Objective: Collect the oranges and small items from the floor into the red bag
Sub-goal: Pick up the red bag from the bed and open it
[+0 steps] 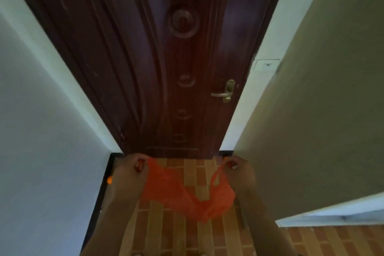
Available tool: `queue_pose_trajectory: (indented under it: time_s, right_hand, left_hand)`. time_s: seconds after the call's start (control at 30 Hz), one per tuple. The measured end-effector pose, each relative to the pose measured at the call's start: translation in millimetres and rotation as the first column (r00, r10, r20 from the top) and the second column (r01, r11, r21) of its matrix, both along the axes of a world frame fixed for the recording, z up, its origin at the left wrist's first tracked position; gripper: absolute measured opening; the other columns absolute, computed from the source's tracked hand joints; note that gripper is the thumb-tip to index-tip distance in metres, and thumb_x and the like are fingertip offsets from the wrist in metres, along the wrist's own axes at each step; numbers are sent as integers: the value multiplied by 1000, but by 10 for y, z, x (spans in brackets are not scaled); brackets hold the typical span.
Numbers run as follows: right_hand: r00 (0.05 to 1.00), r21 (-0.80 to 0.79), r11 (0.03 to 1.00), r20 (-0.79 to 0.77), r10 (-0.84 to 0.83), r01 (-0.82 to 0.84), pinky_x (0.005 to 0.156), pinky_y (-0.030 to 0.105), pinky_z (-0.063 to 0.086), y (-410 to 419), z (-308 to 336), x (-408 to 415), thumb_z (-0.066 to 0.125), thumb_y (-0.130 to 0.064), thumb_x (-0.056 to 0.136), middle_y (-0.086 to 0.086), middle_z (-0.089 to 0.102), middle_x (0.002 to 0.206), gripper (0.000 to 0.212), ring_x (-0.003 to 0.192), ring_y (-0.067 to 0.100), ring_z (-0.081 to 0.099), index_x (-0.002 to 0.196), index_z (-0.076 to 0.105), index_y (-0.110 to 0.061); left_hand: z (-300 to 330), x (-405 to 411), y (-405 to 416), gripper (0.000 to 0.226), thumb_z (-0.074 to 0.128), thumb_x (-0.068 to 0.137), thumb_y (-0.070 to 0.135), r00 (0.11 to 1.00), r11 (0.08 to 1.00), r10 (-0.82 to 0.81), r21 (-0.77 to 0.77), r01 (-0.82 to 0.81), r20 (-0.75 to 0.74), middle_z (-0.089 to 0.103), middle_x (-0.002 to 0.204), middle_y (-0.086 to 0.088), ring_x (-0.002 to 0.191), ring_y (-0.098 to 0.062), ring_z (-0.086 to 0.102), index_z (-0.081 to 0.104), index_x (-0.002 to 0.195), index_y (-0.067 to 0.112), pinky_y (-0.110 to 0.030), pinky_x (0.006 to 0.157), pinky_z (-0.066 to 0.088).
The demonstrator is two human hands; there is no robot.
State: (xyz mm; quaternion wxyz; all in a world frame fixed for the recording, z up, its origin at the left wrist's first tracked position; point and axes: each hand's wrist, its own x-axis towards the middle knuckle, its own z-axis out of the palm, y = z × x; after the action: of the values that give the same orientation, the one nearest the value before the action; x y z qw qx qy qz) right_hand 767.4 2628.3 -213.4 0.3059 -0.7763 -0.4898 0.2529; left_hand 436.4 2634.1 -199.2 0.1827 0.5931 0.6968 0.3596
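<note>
I hold the bag [187, 191] stretched between both hands, left hand [133, 167] and right hand [236, 167] each pinching a handle; one orange [109, 180] lies just beside my left wrist

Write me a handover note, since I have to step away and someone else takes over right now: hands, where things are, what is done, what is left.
Left hand: grip pinches one handle of the red bag.
Right hand: grip pinches the other handle.
The bag hangs stretched open between both hands above the tiled floor, in front of the closed door. It looks slack; contents cannot be seen.
One orange lies by the left baseboard, beside the left wrist.
Done: bag held open.
Left: pick up that orange; no other items are in view, so look around the floor.
</note>
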Motion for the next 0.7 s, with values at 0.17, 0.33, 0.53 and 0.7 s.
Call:
queue_pose_trajectory:
  time_s: [0.17, 0.33, 0.53, 0.7]
  right_hand:
    - [993, 11, 993, -13, 115, -115, 86, 31, 54, 416, 105, -371, 76, -18, 84, -1, 79, 99, 19, 94, 22, 74, 101, 80, -26]
    - [985, 65, 983, 6, 171, -171, 86, 25, 48, 676, 199, -892, 76, -18, 83, -5, 77, 100, 20, 98, 18, 71, 99, 79, -30]
    - [982, 76, 979, 51, 183, -187, 89, 31, 54, 828, 185, -1574, 77, -19, 84, -4, 79, 99, 16, 97, 20, 73, 97, 79, -29]
    - [983, 61, 982, 57, 173, -177, 91, 38, 56, 895, 106, -2208, 76, -16, 86, 0, 79, 102, 17, 98, 24, 73, 101, 80, -25]
  left_hand:
    - [212, -385, -1, 24, 53, 84, 43, 989, 988, 145, 43, -146, 19, 71, 90, 15, 79, -14, 69, 71, 98, 37, -37, 76, 58]
    - [343, -792, 66, 19, 57, 84, 35, 979, 975, 190, 102, -197, 69, 72, 91, 15, 77, -12, 68, 73, 95, 35, -40, 79, 60]
    - [279, -1546, 210, 19, 68, 90, 21, 978, 978, 185, 79, -193, 94, 71, 92, 18, 78, -7, 67, 71, 95, 39, -39, 79, 59]
    - [134, -2278, 348, 22, 70, 91, 18, 980, 982, 168, 71, -176, 110, 70, 91, 21, 73, -4, 66, 69, 95, 40, -36, 75, 59]
